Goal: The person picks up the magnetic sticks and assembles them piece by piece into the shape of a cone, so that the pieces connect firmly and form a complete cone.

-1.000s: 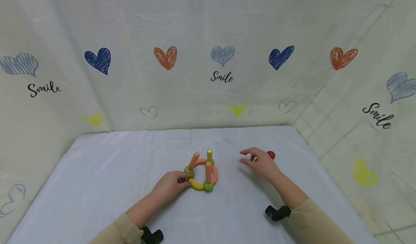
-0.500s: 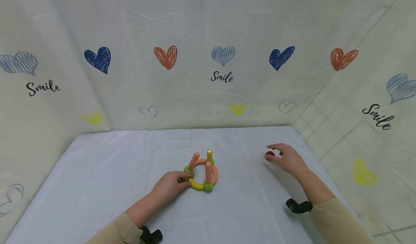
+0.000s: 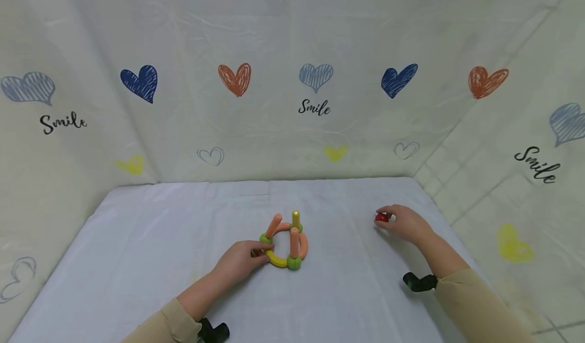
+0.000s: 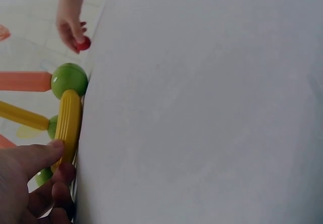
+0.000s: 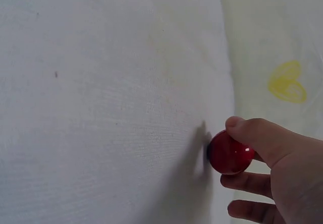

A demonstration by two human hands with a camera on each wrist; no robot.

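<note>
A ring of curved yellow and orange toy pieces joined by green balls (image 3: 294,263) lies mid-table, with orange and yellow rods standing up from the balls. My left hand (image 3: 239,262) pinches the ring's left side; in the left wrist view its thumb and fingers grip a ridged curved yellow piece (image 4: 69,125). Far to the right, a small glossy red ball (image 5: 230,152) sits between the thumb and fingers of my right hand (image 3: 408,225). Seen from the right wrist, the ball is at the tabletop, with the other fingers spread below it.
A white cloth covers the table (image 3: 183,231). Behind and beside it hang pale sheets printed with hearts and the word Smile (image 3: 314,107). Black wrist cameras (image 3: 419,282) are strapped at both sleeves.
My right hand has moved right, from beside the ring over to the red ball, and its fingers have closed on it. The left hand and ring have stayed put.
</note>
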